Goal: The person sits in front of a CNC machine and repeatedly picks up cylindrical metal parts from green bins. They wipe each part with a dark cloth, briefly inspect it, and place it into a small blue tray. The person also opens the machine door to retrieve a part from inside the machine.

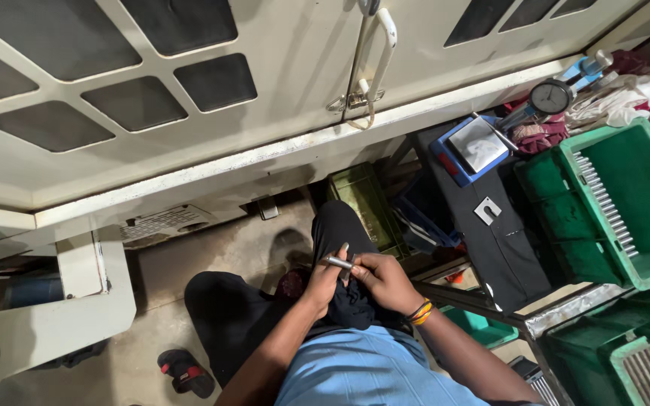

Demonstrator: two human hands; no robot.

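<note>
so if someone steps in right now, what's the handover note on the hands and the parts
Left hand: holds a small metal rod in its fingers, over the lap.
Right hand: closed around a dark cloth, touching the rod's end.
Parts: rows of similar metal pieces stand in the green crate to the right; another green crate sits below it. A dial gauge and a blue tray lie on the dark bench.
Done: one rod is out and in hand.
Left: cannot tell how many of the pieces have been handled.

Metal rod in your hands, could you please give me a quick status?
Left hand and right hand both grip the small metal rod, over the lap. Nothing obstructing. Green crate sits right.
</note>
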